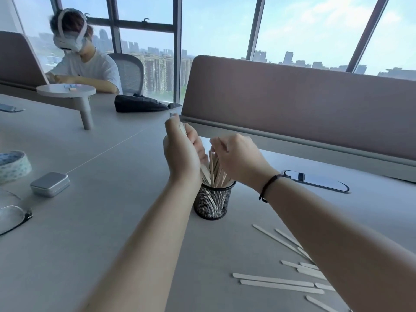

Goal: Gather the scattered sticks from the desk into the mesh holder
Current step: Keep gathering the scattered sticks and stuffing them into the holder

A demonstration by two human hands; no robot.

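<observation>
L hand gripping sticks over mesh holder, R hand pinching stick tops.

At nine o'clock a small metal tin sits just beside a roll of patterned tape, with eyeglasses below them near eight. Toward eleven, a seated person in a headset faces a round white stand; a dark pouch lies near twelve, and a phone lies flat at three.

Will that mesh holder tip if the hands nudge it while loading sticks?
Possibly: the mesh holder is narrow and upright, and its sticks lean well above the rim, likely making it top-heavy. Wire mesh probably weighs little, so it may also slide on the smooth desk.
</observation>
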